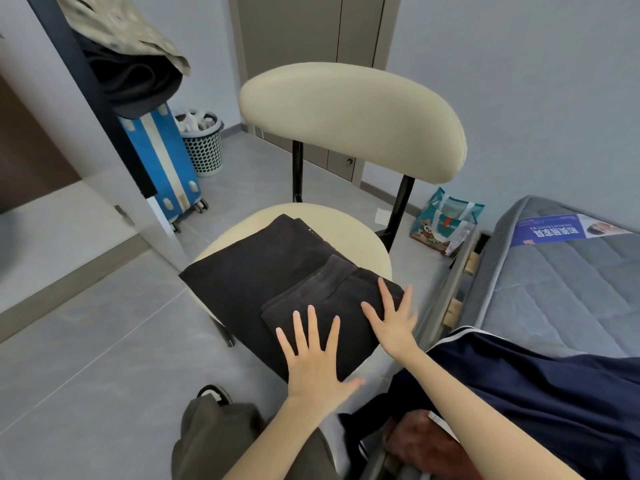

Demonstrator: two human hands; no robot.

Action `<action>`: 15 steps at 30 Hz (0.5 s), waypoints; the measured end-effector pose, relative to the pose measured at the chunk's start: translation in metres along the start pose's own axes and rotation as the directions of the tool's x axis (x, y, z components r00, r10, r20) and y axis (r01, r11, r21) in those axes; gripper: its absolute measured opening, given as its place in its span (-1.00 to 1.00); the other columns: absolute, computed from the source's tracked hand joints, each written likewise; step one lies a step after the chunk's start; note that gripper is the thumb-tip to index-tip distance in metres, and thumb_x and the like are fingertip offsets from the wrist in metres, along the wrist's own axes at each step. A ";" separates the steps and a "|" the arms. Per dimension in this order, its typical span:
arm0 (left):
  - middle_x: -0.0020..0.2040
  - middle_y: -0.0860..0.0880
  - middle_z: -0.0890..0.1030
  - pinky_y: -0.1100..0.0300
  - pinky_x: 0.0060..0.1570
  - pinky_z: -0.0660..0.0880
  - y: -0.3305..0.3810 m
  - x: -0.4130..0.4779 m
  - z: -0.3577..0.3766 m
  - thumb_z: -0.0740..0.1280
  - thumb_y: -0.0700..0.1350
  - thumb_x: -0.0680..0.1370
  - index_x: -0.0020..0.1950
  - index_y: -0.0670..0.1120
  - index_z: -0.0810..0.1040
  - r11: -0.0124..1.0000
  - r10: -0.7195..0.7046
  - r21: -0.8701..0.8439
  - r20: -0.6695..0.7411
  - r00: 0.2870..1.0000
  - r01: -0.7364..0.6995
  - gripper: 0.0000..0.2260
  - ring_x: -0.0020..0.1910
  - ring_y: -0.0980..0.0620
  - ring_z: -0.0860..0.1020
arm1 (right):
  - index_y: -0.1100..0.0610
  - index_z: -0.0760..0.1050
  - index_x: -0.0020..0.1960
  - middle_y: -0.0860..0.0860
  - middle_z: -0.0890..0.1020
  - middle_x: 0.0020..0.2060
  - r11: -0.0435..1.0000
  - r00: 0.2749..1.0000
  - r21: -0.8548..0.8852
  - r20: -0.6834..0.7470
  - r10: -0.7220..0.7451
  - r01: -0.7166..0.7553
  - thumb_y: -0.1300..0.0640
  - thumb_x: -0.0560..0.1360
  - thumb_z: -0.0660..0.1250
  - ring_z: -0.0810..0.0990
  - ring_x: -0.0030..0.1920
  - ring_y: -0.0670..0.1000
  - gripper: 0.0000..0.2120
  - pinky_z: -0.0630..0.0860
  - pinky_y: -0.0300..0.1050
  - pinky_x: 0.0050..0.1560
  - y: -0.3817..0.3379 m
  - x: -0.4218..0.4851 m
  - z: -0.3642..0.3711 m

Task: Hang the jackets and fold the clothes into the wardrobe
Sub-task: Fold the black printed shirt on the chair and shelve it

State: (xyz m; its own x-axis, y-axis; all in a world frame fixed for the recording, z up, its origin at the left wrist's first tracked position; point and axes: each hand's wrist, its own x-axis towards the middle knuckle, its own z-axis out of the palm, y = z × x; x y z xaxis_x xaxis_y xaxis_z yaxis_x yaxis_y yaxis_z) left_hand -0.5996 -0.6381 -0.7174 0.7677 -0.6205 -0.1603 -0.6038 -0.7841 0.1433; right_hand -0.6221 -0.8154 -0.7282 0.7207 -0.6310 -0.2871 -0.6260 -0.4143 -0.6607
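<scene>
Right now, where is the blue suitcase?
Head view, left side: the blue suitcase stands on the floor beside the mesh bin, left of the chair.

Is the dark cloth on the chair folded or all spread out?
Folded: the dark fabric garment lies in stacked layers on the cream padded chair, left hand and right hand flat on top.

Chair backrest (353, 121) ahead, bed frame (446, 296) right

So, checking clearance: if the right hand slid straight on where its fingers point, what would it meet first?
The right hand lies flat on the folded dark garment; beyond that, probably the chair's black backrest post, though depth is unclear.
</scene>
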 end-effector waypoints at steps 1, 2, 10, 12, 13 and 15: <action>0.41 -0.24 -0.54 -0.38 0.25 -0.47 0.003 -0.003 0.002 0.22 0.43 0.40 0.43 0.06 -0.52 0.999 0.001 0.036 0.008 1.000 -0.001 0.04 0.39 -0.35 -0.50 | -0.28 -0.07 0.53 0.08 -0.18 0.56 0.990 0.998 0.126 0.007 0.061 -0.062 -0.29 0.54 0.17 -0.06 0.52 0.33 -0.34 -0.05 0.25 0.52 -0.001 -0.003 -0.002; 0.42 -0.26 -0.52 -0.41 0.26 -0.45 0.005 -0.006 0.004 0.31 0.34 0.41 0.42 0.05 -0.55 0.997 -0.007 0.079 0.012 1.000 0.006 0.08 0.38 -0.37 -0.49 | -0.24 -0.07 0.54 0.12 -0.08 0.55 0.971 0.996 0.221 0.014 0.093 -0.094 -0.26 0.53 0.23 0.06 0.50 0.31 -0.30 0.06 0.24 0.50 -0.002 -0.006 -0.004; 0.52 -0.32 -0.26 -0.42 0.35 -0.24 0.005 -0.018 -0.005 0.29 -0.23 0.55 0.48 0.07 -0.46 0.985 -0.008 0.171 0.071 0.997 -0.004 -0.08 0.47 -0.42 -0.27 | -0.12 0.10 0.52 0.10 0.28 0.42 0.862 0.993 0.494 0.034 0.113 -0.115 0.09 0.52 0.39 0.36 0.36 0.17 -0.31 0.47 0.23 0.28 -0.019 -0.015 -0.019; 0.55 -0.28 -0.22 -0.38 0.38 -0.17 0.004 -0.020 -0.013 0.22 -0.19 0.59 0.52 0.11 -0.38 0.993 0.006 0.117 0.127 0.992 -0.021 -0.19 0.50 -0.37 -0.23 | -0.08 0.16 0.49 0.10 0.32 0.41 0.864 0.996 0.495 0.016 0.091 -0.087 0.15 0.52 0.39 0.37 0.35 0.15 -0.36 0.48 0.21 0.27 -0.023 -0.017 -0.022; 0.56 -0.25 -0.19 -0.36 0.40 -0.13 0.003 -0.021 -0.019 0.20 -0.19 0.61 0.53 0.13 -0.34 0.997 0.007 0.078 0.155 0.988 -0.020 -0.23 0.51 -0.35 -0.21 | -0.07 0.20 0.47 0.10 0.33 0.39 0.873 0.998 0.485 -0.008 0.068 -0.055 0.18 0.53 0.38 0.37 0.34 0.15 -0.39 0.48 0.20 0.28 -0.025 -0.019 -0.025; 0.57 -0.22 -0.12 -0.31 0.43 -0.03 0.003 -0.023 -0.033 0.17 -0.17 0.62 0.55 0.17 -0.26 0.999 0.033 -0.024 0.207 0.978 -0.029 -0.29 0.53 -0.31 -0.14 | -0.04 0.28 0.43 0.12 0.37 0.36 0.902 0.996 0.431 -0.083 0.017 0.021 0.21 0.53 0.36 0.38 0.33 0.14 -0.47 0.45 0.13 0.31 -0.030 -0.024 -0.033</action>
State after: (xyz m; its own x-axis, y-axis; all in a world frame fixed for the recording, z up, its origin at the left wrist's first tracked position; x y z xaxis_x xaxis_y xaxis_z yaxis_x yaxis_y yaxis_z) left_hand -0.6116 -0.6260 -0.6809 0.6860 -0.6356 -0.3540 -0.6205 -0.7652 0.1715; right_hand -0.6299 -0.8095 -0.6784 0.6829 -0.6902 -0.2393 -0.4213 -0.1045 -0.9009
